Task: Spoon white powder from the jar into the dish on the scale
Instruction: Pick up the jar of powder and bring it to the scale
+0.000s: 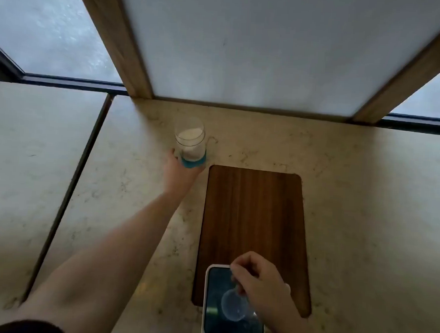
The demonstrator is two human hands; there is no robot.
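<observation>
A clear jar (190,141) with white powder inside and a blue band at its base stands on the marble counter, far from me. My left hand (179,173) reaches out and grips it around the blue base. Near the bottom edge sits the scale (233,308), white-framed with a dark glass top and a lit display. A small clear dish (232,306) rests on the scale. My right hand (259,282) hovers over the dish with its fingers pinched together; a thin handle seems to run down from them, but blur hides what it is.
A dark wooden board (254,220) lies on the counter between jar and scale; the scale overlaps its near left corner. A wood-framed white panel (259,53) rises behind the counter. A dark seam (67,195) splits the counter at left.
</observation>
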